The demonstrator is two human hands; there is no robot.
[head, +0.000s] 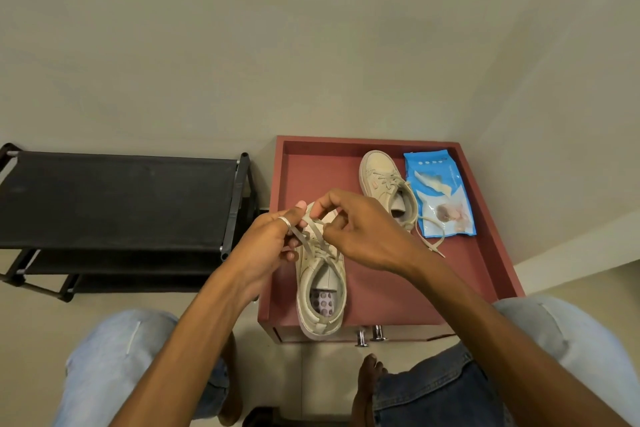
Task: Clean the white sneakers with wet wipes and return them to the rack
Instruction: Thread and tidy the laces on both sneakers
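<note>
Now, at frame centre, left hand point(273, 246) and right hand point(360, 232) pinch the laces point(313, 236) of the sneaker point(322, 295) on the red tabletop point(381, 288); a hard tug might drag its heel off the lower edge.

Dim, warm light; wide-angle edge distortion

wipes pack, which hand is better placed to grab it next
Right, probably: the wipes pack lies right of the right hand; the left hand would cross over. Both pinch the laces.
</note>
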